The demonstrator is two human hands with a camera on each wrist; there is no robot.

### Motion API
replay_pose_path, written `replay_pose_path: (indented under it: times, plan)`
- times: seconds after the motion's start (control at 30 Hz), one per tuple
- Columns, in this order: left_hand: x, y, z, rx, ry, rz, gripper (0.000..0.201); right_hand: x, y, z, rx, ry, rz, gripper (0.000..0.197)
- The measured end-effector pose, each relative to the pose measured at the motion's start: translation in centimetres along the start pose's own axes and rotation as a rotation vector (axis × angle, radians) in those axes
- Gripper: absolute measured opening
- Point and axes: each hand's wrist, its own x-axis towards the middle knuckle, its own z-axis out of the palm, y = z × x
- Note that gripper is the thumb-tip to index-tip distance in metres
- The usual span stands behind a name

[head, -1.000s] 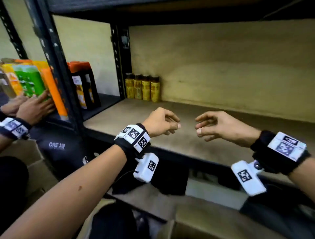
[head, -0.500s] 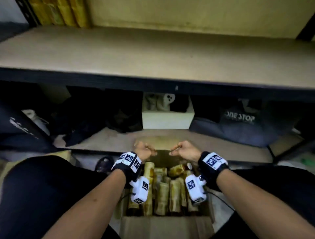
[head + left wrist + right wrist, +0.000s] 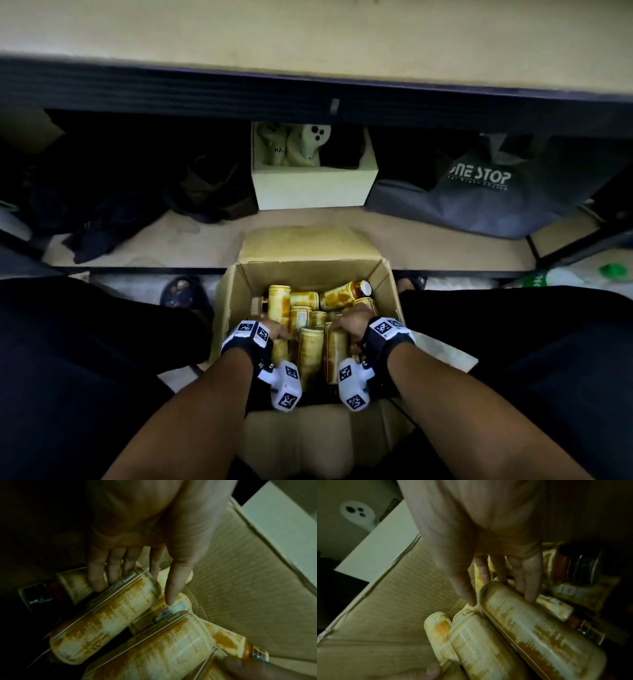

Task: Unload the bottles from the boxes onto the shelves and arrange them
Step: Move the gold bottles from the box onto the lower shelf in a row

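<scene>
An open cardboard box [image 3: 236,301] stands on the floor between my knees, holding several yellow-labelled bottles [image 3: 310,349], most lying on their sides. Both hands are down inside it. My left hand [image 3: 277,334] straddles the end of one lying bottle [image 3: 106,618]; in the left wrist view my left hand [image 3: 135,588] has its fingers [image 3: 97,580] on one side and the thumb on the other. My right hand [image 3: 346,325] does the same on another bottle [image 3: 539,635]; in the right wrist view my right hand [image 3: 498,597] has its thumb at the bottle's end and its fingers [image 3: 529,593] over the top.
Above the box runs the black front rail [image 3: 308,92] of the pale shelf board [image 3: 308,34]. The lower shelf holds a white box [image 3: 313,185] with pale figures, a dark "ONE STOP" bag [image 3: 479,185] and dark cloth [image 3: 102,212]. My black-trousered legs flank the box.
My view dropped from the shelf to the box on the floor. Both hands came down from shelf height into the box and closed round bottles.
</scene>
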Motion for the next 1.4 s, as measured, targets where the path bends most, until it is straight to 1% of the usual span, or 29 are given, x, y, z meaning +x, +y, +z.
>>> replay_pose_path:
  times: [0.03, 0.1, 0.2, 0.27, 0.33, 0.37, 0.43, 0.47, 0.53, 0.57, 0.6, 0.63, 0.7, 0.77, 0.8, 0.87, 0.93, 0.97, 1.03, 1.07, 1.13, 1.17, 1.23, 1.27, 1.33, 1.4]
  plan:
    - [0.4, -0.1, 0.2, 0.020, -0.015, 0.011, 0.055, 0.0, -0.5, 0.4, -0.067, -0.023, 0.007, 0.059]
    - [1.0, -0.3, 0.4, 0.070, -0.059, 0.001, 0.061, 0.5, -1.1, 0.9, -0.260, -0.069, -0.004, 0.063]
    - [1.4, 0.0, 0.1, 0.111, -0.048, -0.015, 0.069, 1.6, -1.9, 1.5, -0.472, -0.120, -0.026, 0.069]
    - [1.6, 0.2, 0.0, 0.135, -0.036, 0.011, 0.073, 2.1, -2.2, 1.7, -0.607, -0.129, -0.038, 0.075]
    - [1.8, 0.5, -0.2, 0.156, -0.034, 0.024, 0.074, 1.8, -2.7, 1.6, -0.683, -0.127, -0.040, 0.082]
    - [1.7, 0.6, -0.3, 0.158, -0.036, 0.032, 0.078, 1.7, -2.9, 1.6, -0.697, -0.132, -0.044, 0.085]
    - [1.6, 0.9, -0.6, 0.112, 0.023, 0.019, 0.088, 1.3, -3.1, 1.3, -0.746, -0.146, -0.073, 0.087]
    - [1.5, 1.1, -0.8, 0.090, 0.068, 0.019, 0.092, 1.1, -3.2, 1.1, -0.787, -0.152, -0.096, 0.086]
    - [2.1, 1.3, -1.3, 0.036, 0.152, 0.025, 0.108, 0.5, -3.6, 0.6, -0.884, -0.148, -0.138, 0.080]
    - [1.4, 1.5, -1.8, 0.016, 0.176, 0.027, 0.111, -0.2, -3.9, 0.3, -0.921, -0.147, -0.160, 0.077]
    - [1.0, 1.7, -2.3, -0.047, 0.201, 0.045, 0.108, -0.7, -4.3, -0.1, -0.936, -0.137, -0.174, 0.074]
    - [-0.1, 2.0, -2.9, -0.140, 0.209, 0.071, 0.100, -1.5, -4.9, -0.5, -0.921, -0.119, -0.176, 0.071]
    - [-4.1, 2.7, -3.9, -0.361, 0.210, 0.121, 0.075, -3.3, -5.9, -1.8, -0.866, -0.052, -0.202, 0.061]
    - [-6.1, 2.8, -4.5, -0.594, 0.219, 0.148, 0.059, -5.0, -6.5, -3.5, -0.722, 0.032, -0.217, 0.057]
    - [-6.8, 2.8, -4.6, -0.693, 0.190, 0.158, 0.054, -5.7, -6.6, -4.3, -0.605, 0.070, -0.214, 0.058]
    - [-8.2, 2.5, -4.8, -0.879, 0.045, 0.190, 0.044, -6.7, -6.3, -5.8, -0.235, 0.125, -0.208, 0.058]
    - [-9.5, 2.3, -4.9, -1.039, -0.089, 0.219, 0.034, -7.8, -5.7, -6.3, 0.169, 0.091, -0.186, 0.053]
    - [-10.3, 2.2, -5.0, -1.085, -0.127, 0.233, 0.033, -8.4, -5.2, -6.3, 0.302, 0.033, -0.163, 0.048]
    - [-11.7, 2.0, -4.6, -1.071, -0.184, 0.294, 0.032, -9.6, -4.1, -5.8, 0.484, -0.146, -0.125, 0.035]
    - [-12.4, 1.8, -4.2, -1.054, -0.215, 0.325, 0.033, -10.0, -3.6, -5.2, 0.573, -0.233, -0.104, 0.034]
    - [-13.5, 1.3, -3.7, -1.021, -0.240, 0.381, 0.035, -11.0, -2.7, -3.8, 0.751, -0.368, -0.063, 0.037]
    - [-13.9, 1.0, -3.5, -1.006, -0.230, 0.414, 0.034, -11.4, -2.4, -3.1, 0.810, -0.412, -0.058, 0.042]
    - [-15.2, 0.4, -3.6, -1.001, -0.194, 0.506, 0.028, -12.3, -2.2, -1.9, 0.827, -0.450, -0.108, 0.056]
    - [-16.0, 0.1, -3.9, -1.001, -0.176, 0.556, 0.026, -12.8, -2.3, -1.6, 0.800, -0.456, -0.157, 0.058]
    - [-17.7, -0.4, -4.6, -0.978, -0.153, 0.674, 0.030, -14.1, -3.0, -1.3, 0.715, -0.479, -0.294, 0.046]
    - [-19.6, -0.8, -5.4, -0.893, -0.116, 0.811, 0.045, -15.5, -3.9, -1.7, 0.601, -0.405, -0.458, 0.039]
